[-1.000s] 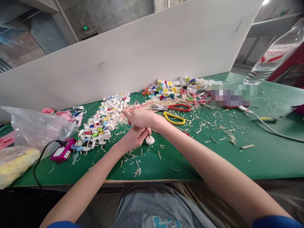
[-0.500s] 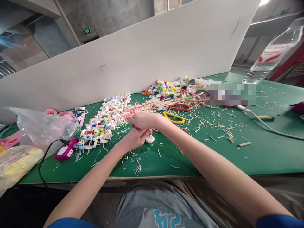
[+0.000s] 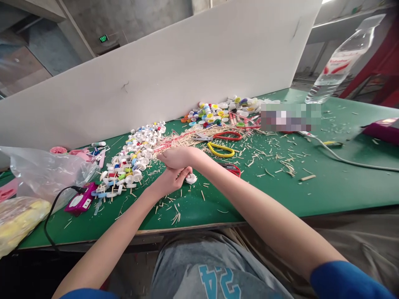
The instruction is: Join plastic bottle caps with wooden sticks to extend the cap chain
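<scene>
Work at one white cap [image 3: 191, 179] is in hand, near the middle of a green table [image 3: 343, 187]. From my remote view, the left hand [image 3: 170, 181] reaches in from lower left, thumb and fingertip pressed together at the cap, seemingly pinching it or something fixed to it. The right hand [image 3: 178, 158] is bent over just beyond, overlapping the left; its fingers are hidden, so I cannot tell whether they grip anything.

To the left lies a bank of caps [image 3: 123, 168], many with sticks poking out. Behind the hands are loose sticks [image 3: 177, 139], and beyond those, against a white panel [image 3: 162, 74], a second heap of caps [image 3: 215, 114]. Right of the hands lie a red handle [image 3: 229, 132] and a yellow handle [image 3: 221, 155].

I judge the step to be close fingertip work on this single cap. The next move calls for a steady left pinch and unhurried wrists, since the hands crowd each other.
</scene>
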A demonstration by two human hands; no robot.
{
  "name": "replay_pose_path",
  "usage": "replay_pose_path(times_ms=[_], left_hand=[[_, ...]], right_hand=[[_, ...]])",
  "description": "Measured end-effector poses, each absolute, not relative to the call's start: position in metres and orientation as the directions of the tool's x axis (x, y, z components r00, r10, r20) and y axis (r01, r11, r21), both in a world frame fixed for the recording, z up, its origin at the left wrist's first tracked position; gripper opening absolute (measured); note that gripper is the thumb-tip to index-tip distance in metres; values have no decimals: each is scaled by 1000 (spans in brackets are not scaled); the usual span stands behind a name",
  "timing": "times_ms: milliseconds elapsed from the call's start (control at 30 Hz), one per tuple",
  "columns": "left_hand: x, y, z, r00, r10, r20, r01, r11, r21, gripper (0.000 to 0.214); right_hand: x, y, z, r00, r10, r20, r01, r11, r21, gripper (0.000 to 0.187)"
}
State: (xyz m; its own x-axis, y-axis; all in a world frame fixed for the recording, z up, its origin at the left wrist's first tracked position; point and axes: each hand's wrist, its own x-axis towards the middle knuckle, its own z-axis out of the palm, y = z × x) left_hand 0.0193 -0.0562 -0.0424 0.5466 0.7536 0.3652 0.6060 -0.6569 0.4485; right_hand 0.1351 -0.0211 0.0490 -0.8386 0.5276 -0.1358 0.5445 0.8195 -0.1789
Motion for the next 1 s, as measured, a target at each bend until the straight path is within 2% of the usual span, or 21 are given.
replay_pose_path(times_ms=[100,233,467,567,667,733,833,900,1000], left_hand=[[18,-57,-45,548,759,352,618,-651,441,35],[16,-57,-47,548,768,332,644,-640,419,34],[26,-55,-36,588,773,240,641,-626,445,32],[31,-58,-29,618,759,204,642,-637,427,28],[31,-58,-25,642,709,291,621,-704,344,22],[30,-56,-23,645,677,354,602,-736,311,20],[28,-53,-22,618,685,386,611,-727,313,19],[28,-51,-22,598,696,397,625,-716,311,19],[27,-49,-22,579,705,410,631,-706,321,18]], right_hand=[[133,-22,46,-839,527,-132,542,831,-127,33],[135,-24,44,-822,553,-138,568,813,-125,33],[155,-22,46,-812,577,-88,583,791,-187,30],[172,-23,39,-808,586,58,575,806,-136,30],[193,-24,24,-713,664,226,673,738,-49,29],[208,-25,13,-703,665,253,692,721,28,29],[224,-27,2,-730,654,199,678,730,89,28],[229,-29,1,-750,640,168,654,755,42,30],[230,-31,7,-727,675,124,651,735,-188,41]])
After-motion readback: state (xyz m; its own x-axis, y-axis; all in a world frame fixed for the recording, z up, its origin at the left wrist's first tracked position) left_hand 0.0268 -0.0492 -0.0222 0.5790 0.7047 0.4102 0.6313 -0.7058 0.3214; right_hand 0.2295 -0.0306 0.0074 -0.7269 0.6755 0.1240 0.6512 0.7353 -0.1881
